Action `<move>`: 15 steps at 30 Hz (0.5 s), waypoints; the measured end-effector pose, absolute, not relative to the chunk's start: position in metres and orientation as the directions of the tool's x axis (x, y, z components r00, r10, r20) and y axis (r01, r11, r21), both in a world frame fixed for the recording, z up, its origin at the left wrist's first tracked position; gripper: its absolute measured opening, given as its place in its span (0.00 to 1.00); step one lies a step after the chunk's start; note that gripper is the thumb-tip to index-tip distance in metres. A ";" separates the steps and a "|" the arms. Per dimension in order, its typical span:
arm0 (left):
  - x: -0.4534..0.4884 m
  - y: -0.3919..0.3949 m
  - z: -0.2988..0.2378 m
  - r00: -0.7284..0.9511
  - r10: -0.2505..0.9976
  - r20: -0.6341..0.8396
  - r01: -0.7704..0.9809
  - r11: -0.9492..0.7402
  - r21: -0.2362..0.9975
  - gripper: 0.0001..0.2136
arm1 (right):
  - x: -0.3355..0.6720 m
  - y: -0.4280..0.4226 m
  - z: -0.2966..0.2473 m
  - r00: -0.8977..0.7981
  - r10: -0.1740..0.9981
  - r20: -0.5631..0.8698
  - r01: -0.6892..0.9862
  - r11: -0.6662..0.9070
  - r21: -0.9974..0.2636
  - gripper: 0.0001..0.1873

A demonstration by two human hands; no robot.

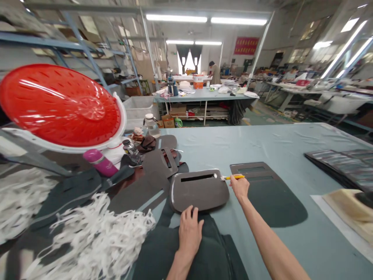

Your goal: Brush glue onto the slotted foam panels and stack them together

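My right hand [240, 187] grips a small brush [237, 177] by its yellow handle. The pale bristle end touches the right end of a grey-brown panel [201, 194] with rounded corners and a long slot. White wet-looking residue shows along the panel's far rim. My left hand [190, 228] lies with its fingers spread, fingertips at the panel's near edge, over a stack of dark green fabric pieces [204, 252]. On the table to the right is a dark flat panel [271, 198] with a slotted grey strip at its top.
White strips [110, 237] pile up at the left, near a red basin [64, 105] and a pink bottle [100, 162]. Grey cut pieces [157, 163] overlap beside the panel. Dark folded material [344, 167] lies at the right. A person [215, 73] stands in the background.
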State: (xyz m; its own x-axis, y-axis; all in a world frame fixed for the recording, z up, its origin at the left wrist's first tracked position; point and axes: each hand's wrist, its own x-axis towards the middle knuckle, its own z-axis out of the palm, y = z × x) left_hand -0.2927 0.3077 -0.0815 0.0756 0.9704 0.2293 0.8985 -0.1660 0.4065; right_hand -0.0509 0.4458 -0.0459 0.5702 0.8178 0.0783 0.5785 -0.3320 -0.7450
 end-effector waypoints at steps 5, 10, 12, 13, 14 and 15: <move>-0.291 0.304 -0.079 0.066 0.975 0.214 0.891 -0.154 0.426 0.17 | -0.050 0.362 -0.049 0.612 0.787 0.074 0.560 -0.365 -0.744 0.14; -0.316 0.333 -0.065 0.051 0.998 0.021 0.744 -0.052 0.666 0.14 | -0.115 0.320 -0.038 0.539 0.815 0.214 0.563 -0.160 -0.811 0.15; -0.334 0.354 -0.060 -0.013 0.999 -0.052 0.671 0.047 0.740 0.16 | -0.164 0.316 -0.036 0.343 0.919 0.196 0.485 0.005 -0.875 0.13; -0.342 0.363 -0.058 -0.036 0.997 -0.073 0.656 0.079 0.751 0.17 | -0.188 0.316 -0.037 0.242 0.951 0.194 0.435 0.073 -0.897 0.13; -0.350 0.371 -0.057 -0.051 0.995 -0.084 0.654 0.097 0.750 0.18 | -0.209 0.316 -0.039 0.164 0.966 0.200 0.394 0.121 -0.911 0.12; -0.357 0.377 -0.058 -0.054 0.994 -0.091 0.662 0.104 0.742 0.18 | -0.224 0.317 -0.042 0.117 0.972 0.206 0.370 0.150 -0.917 0.12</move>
State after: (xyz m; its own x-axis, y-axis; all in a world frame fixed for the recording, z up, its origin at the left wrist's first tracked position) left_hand -0.3566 0.3771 -0.0579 -0.0541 0.9944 -0.0907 0.6623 0.1037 0.7420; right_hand -0.2242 0.3165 -0.0421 0.1171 0.9715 0.2059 0.3695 0.1498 -0.9171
